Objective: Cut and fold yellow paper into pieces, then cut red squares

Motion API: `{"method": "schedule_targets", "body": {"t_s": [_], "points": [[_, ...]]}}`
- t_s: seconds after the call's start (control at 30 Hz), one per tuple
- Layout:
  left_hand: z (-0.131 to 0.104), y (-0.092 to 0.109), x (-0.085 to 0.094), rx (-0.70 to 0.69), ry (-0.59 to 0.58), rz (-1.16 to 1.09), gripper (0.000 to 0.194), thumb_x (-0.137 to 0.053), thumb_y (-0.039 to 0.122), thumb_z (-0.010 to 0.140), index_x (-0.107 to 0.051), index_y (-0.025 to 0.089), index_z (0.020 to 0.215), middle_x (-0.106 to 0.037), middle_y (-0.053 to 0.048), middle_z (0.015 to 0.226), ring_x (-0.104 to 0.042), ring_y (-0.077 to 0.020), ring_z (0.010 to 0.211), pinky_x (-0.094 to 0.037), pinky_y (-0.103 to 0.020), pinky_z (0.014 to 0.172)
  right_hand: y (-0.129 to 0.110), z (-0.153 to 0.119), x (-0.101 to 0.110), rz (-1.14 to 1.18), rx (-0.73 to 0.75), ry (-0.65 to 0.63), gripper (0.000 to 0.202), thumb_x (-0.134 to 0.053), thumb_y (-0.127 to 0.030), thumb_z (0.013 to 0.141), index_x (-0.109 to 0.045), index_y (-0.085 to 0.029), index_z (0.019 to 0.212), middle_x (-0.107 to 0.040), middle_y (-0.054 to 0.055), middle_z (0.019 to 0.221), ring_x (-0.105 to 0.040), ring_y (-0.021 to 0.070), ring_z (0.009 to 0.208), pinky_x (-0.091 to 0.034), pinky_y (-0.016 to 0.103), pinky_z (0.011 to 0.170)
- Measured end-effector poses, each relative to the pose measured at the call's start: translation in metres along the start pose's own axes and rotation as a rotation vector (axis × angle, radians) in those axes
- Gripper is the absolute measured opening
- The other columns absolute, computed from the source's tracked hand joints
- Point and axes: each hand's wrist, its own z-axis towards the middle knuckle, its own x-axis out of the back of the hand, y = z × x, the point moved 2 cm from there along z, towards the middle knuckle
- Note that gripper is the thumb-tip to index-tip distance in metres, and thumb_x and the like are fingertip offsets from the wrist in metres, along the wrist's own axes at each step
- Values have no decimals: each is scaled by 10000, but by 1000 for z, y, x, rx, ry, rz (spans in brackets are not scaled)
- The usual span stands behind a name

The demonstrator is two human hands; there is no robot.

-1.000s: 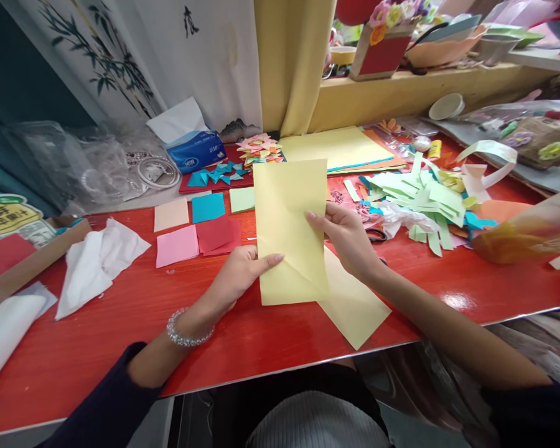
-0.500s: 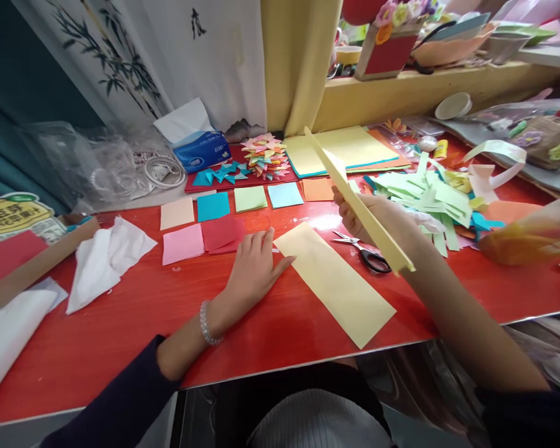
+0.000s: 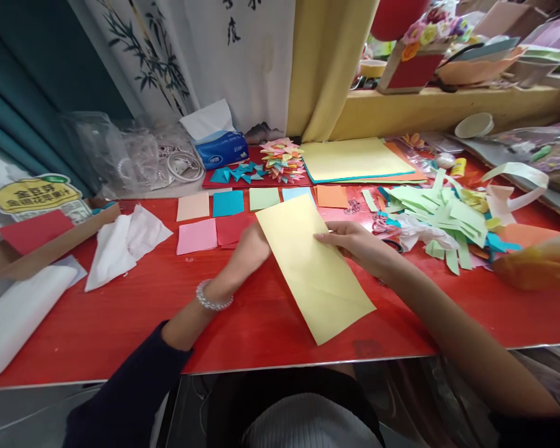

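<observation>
A long yellow paper strip (image 3: 315, 274) slants over the red table in front of me. My right hand (image 3: 354, 242) grips its right edge, thumb on top and fingers beneath. At its upper left edge is my left hand (image 3: 252, 252), its fingers mostly hidden behind the paper, so its hold cannot be made out. Small stacks of coloured squares lie beyond, among them a pink stack (image 3: 197, 236), a red stack (image 3: 233, 229) and an orange one (image 3: 332, 196). The scissors (image 3: 394, 244) show only in part, beside my right hand.
Green paper strips (image 3: 441, 208) are heaped at the right. Large yellow sheets (image 3: 354, 158), a folded-paper cluster (image 3: 282, 160) and a blue tissue pack (image 3: 221, 149) stand at the back. Crumpled white tissue (image 3: 126, 246) and a cardboard box (image 3: 58, 246) are at the left.
The raised yellow paper in my right hand has come down and left to my left hand. A yellow strip lying on the table is no longer seen separately. My left hand's fingers have gone behind the paper.
</observation>
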Motion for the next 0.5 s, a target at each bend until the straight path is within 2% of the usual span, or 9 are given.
{"method": "schedule_targets", "body": {"t_s": [0.03, 0.1, 0.17, 0.2, 0.27, 0.37, 0.43, 0.5], "points": [[3, 3, 11, -62, 124, 24, 149, -630, 210, 759, -588, 188, 900, -660, -41, 1016, -597, -200, 977, -476, -324, 844, 2, 1, -1, 6, 4, -2, 317, -657, -373, 777, -677, -194, 1038, -708, 83, 979, -668, 201, 792, -527, 287, 624], [5, 12, 34, -208, 397, -73, 210, -645, 228, 751, -546, 188, 932, -655, -39, 994, -610, -183, 928, -495, -297, 770, 4, 2, -2, 18, 10, 2, 310, -649, -360, 785, -672, -196, 1048, -708, 81, 984, -670, 199, 801, -527, 282, 622], [1, 25, 52, -307, 578, -194, 226, -642, 258, 767, -531, 209, 958, -647, -4, 991, -606, -168, 917, -499, -265, 701, 5, 3, -3, 23, 18, 12, 306, -648, -346, 788, -667, -196, 1054, -709, 78, 988, -673, 203, 814, -533, 290, 641], [-2, 32, 60, -323, 630, -253, 182, -632, 267, 777, -536, 218, 924, -645, 21, 958, -601, -162, 921, -499, -255, 683, 5, 4, -3, 22, 23, 27, 305, -649, -339, 786, -664, -195, 1055, -710, 78, 987, -676, 206, 814, -535, 298, 648], [-8, 44, 72, -321, 595, -360, 106, -586, 270, 813, -554, 244, 911, -639, 61, 962, -559, -150, 1024, -492, -243, 740, 7, 5, -2, 22, 23, 71, 296, -653, -324, 780, -663, -194, 1046, -713, 78, 978, -681, 211, 799, -540, 311, 646], [-14, 51, 82, -267, 476, -354, 105, -545, 340, 824, -582, 286, 906, -628, 52, 1041, -571, -142, 952, -461, -219, 605, 12, 9, 1, 29, 14, 129, 270, -656, -304, 771, -664, -198, 1019, -716, 78, 965, -685, 211, 759, -543, 320, 623], [-17, 47, 81, -245, 421, -315, 166, -492, 411, 839, -595, 311, 923, -623, 37, 1078, -580, -126, 829, -420, -222, 514, 15, 11, 1, 19, 17, 133, 260, -656, -291, 766, -662, -206, 1012, -715, 74, 972, -683, 208, 747, -543, 321, 614], [-20, 38, 71, -174, 331, -277, 242, -427, 444, 858, -599, 314, 968, -642, 11, 1030, -575, -124, 740, -393, -230, 480, 17, 12, 1, 2, 31, 125, 262, -651, -287, 769, -658, -218, 1021, -710, 67, 993, -682, 208, 756, -541, 316, 612]]}}
